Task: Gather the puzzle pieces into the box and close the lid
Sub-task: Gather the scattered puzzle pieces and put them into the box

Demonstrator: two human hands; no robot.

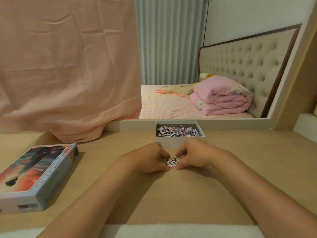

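Note:
A small heap of loose puzzle pieces (171,162) lies on the wooden table, cupped between my two hands. My left hand (151,158) presses in from the left and my right hand (192,154) from the right, fingers curled around the heap. Just behind them stands the open white box (180,141), with many puzzle pieces (177,131) inside. The box lid (36,176), printed with a picture, lies face up at the table's left.
A pink cloth (68,69) hangs over the left part of a large mirror (205,66) at the table's back edge. The mirror reflects a bed with a folded pink quilt. A white strip (171,231) runs along the table's near edge.

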